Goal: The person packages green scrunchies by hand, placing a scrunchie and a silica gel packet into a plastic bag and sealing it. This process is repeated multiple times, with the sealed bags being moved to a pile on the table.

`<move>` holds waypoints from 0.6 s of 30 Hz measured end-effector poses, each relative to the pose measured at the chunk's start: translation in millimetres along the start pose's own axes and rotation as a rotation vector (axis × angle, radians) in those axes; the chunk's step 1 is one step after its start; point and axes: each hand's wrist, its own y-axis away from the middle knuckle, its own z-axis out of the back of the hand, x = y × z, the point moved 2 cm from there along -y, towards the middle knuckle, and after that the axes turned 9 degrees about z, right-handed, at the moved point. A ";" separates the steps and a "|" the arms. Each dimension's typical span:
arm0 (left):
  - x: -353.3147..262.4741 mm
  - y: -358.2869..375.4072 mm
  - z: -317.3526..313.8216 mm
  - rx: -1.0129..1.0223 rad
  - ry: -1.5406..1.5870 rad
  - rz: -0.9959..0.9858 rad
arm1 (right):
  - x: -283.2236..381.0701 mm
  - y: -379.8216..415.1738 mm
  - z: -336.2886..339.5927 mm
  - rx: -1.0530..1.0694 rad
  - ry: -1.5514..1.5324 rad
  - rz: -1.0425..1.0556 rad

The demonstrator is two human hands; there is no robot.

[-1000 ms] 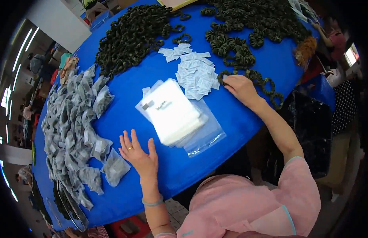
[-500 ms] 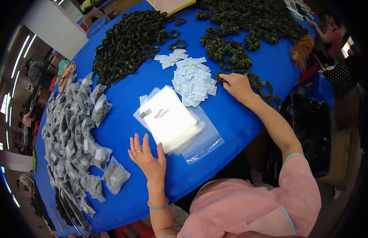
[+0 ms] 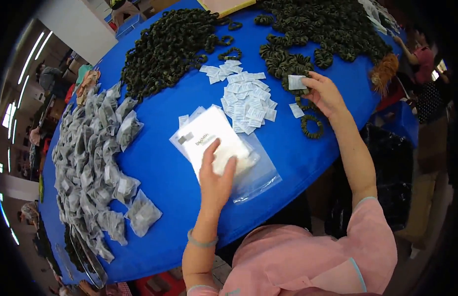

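My right hand (image 3: pixel 323 93) pinches a small white packet (image 3: pixel 297 82) beside a dark green scrunchie bundle. Below it on the blue table lie another packet (image 3: pixel 296 110) and a single green ring (image 3: pixel 312 127). My left hand (image 3: pixel 217 178), fingers apart, is over the stack of white printed bags (image 3: pixel 211 140), holding nothing. Clear plastic bags (image 3: pixel 263 177) stick out under the stack. A heap of small white packets (image 3: pixel 248 102) lies between the stack and the green piles.
Filled grey bags (image 3: pixel 90 163) cover the left of the blue table (image 3: pixel 162 143). Two dark green heaps (image 3: pixel 167 49) (image 3: pixel 322 24) lie at the back. An orange-brown bundle (image 3: pixel 384 73) is at the right edge. People (image 3: pixel 421 59) are farther off.
My right hand has lifted a white packet, and a loose packet now lies near the single ring. My left hand has moved right and up, over the printed bags.
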 end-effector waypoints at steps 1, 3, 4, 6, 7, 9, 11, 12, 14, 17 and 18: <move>-8.4 -10.4 -22.4 0.108 0.148 0.036 | -3.7 6.9 -4.9 0.152 -0.102 -0.070; -22.1 -31.5 -63.3 0.218 0.442 0.178 | -7.4 30.5 -28.5 0.208 -0.163 -0.139; -22.3 -42.5 -79.5 0.252 0.602 0.260 | -8.6 40.1 -38.0 0.252 -0.223 -0.206; -20.0 -58.6 -98.0 0.320 0.694 0.308 | -7.5 47.5 -39.0 0.260 -0.090 -0.190; -18.4 -65.1 -106.8 0.390 0.782 0.359 | -6.8 49.8 -37.8 0.264 0.039 -0.175; -15.4 -71.5 -119.2 0.532 0.952 0.464 | -6.3 54.2 -36.0 0.270 0.293 -0.146; -15.4 -73.5 -124.5 0.536 0.962 0.484 | 8.4 61.1 -42.9 0.353 0.576 0.190; -15.5 -74.0 -127.7 0.541 0.969 0.506 | 20.9 67.5 -49.0 0.426 0.851 0.532; -16.7 -75.7 -135.1 0.558 0.981 0.548 | 35.3 80.4 -56.2 0.539 1.384 1.239; -17.0 -78.0 -140.0 0.613 1.072 0.607 | 12.5 71.5 -30.8 0.537 1.313 1.195; -17.3 -79.6 -139.9 0.632 1.122 0.633 | 3.0 65.4 -21.2 0.543 1.272 1.179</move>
